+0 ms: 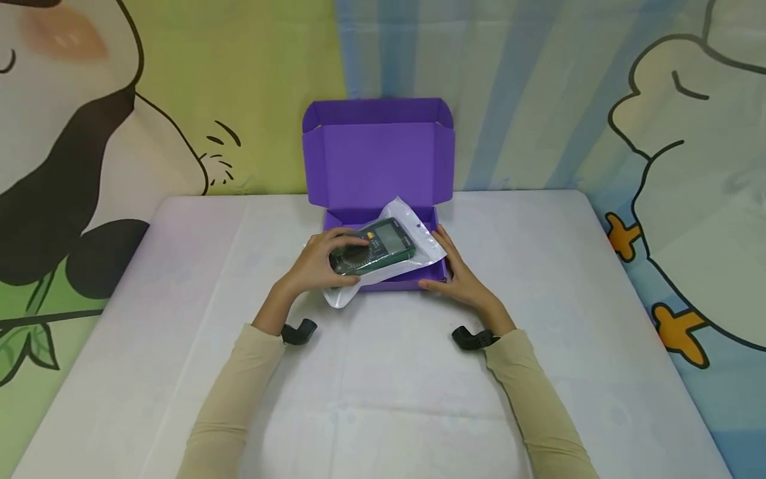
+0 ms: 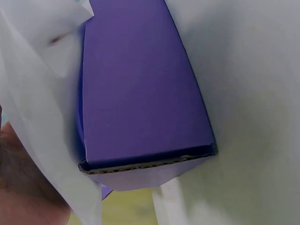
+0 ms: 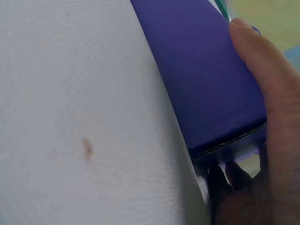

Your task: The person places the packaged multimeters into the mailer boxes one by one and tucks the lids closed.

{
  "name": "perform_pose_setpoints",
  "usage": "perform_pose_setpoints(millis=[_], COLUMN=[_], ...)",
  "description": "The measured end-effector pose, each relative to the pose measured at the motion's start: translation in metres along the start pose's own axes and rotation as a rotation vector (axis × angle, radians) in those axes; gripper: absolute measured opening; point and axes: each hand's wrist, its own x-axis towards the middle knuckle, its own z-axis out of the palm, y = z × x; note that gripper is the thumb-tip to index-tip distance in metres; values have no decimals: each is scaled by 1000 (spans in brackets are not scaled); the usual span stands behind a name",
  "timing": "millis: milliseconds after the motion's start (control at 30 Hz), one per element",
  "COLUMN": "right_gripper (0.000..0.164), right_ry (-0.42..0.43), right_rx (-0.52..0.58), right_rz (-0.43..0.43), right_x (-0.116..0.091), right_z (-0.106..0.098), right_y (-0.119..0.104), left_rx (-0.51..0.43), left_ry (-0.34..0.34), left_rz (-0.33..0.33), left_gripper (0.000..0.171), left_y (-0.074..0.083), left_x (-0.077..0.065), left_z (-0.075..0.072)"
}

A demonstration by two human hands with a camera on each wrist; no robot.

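Multimeter [image 1: 385,243], in white bag [image 1: 428,245], held slantwise over open purple box [image 1: 397,286]. Left end gripped between curled fingers and thumb of left hand [image 1: 320,263]; box's near right corner clasped by right hand [image 1: 462,283]. Multimeter might be dropped if bag slips under one-handed grip.

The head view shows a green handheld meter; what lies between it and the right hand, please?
The head view shows a white plastic bag and a purple cardboard box there.
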Motion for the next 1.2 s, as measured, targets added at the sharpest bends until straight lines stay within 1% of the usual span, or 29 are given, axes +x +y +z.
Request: perform_pose_setpoints(millis=[133, 233, 367, 500, 600, 833, 1067, 1200], right_gripper=[108, 112, 111, 110, 112, 112, 113, 112], right_ry=[7, 9, 2, -8, -7, -9, -12, -13], right_rx=[6, 6, -1, -21, -18, 25, 70, 75], right_rz=[-13, -25, -34, -19, -6, 17, 62, 66], right_x=[0, 0, 1, 2, 2, -2, -5, -6], right_z=[-1, -2, -3, -1, -1, -3, -2, -2], right_y=[1, 3, 4, 2, -4, -37, -37, -38], left_rx=[-12, -42, -87, -88, -80, -77, -56, -60], left_ry=[-9, -10, -10, -29, -47, -78, -107, -123], left_rz=[10, 24, 39, 32, 26, 32, 53, 61], left_gripper=[64, 68, 72, 71, 71, 76, 78, 80], left_y=[-1, -2, -4, -6, -6, -9, -15, -15], left_x=[3, 5, 9, 11, 13, 22, 31, 35], left_z=[2, 2, 1, -1, -3, -3, -2, -3])
